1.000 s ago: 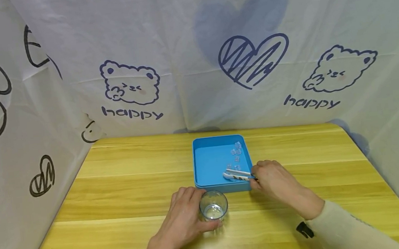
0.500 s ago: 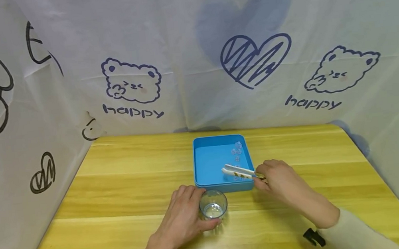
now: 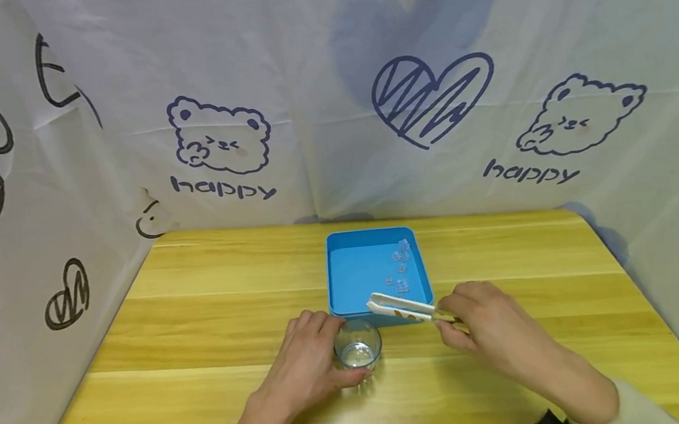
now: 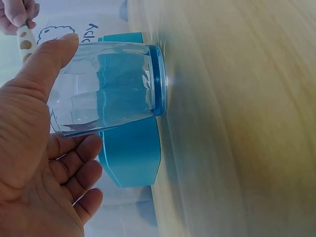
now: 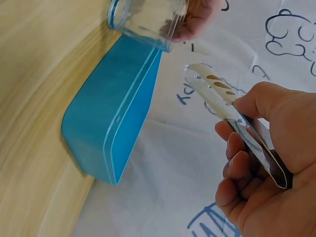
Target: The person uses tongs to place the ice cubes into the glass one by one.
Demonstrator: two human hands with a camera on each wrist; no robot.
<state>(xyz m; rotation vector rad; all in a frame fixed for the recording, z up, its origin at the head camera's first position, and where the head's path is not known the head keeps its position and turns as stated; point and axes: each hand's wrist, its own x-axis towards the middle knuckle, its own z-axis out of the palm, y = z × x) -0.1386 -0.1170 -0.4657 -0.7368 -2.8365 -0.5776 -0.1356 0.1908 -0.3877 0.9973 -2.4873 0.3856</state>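
Observation:
My left hand (image 3: 303, 348) holds a clear drinking glass (image 3: 358, 357) between thumb and fingers. The glass stands upright on the table in front of a blue tray (image 3: 349, 316). With the thumb and curled fingers of my right hand (image 3: 491, 317), I grip small tongs (image 5: 256, 143) with metal handles and white, slotted ends. Their tips hang above the tray's front rim, just behind and right of the glass. A clear piece (image 5: 190, 75) seems to sit at the tips; its shape is hard to make out. Several clear cubes (image 3: 402, 286) lie along the tray's right side.
The wooden table (image 3: 212, 292) carries the tray and glass near its middle. White cloth (image 3: 320, 139) printed with bears and hearts hangs behind the table and along both sides.
My right hand has drawn the tongs up from the cubes and toward me, so the tips now hang over the front rim. My left hand keeps holding the glass in place.

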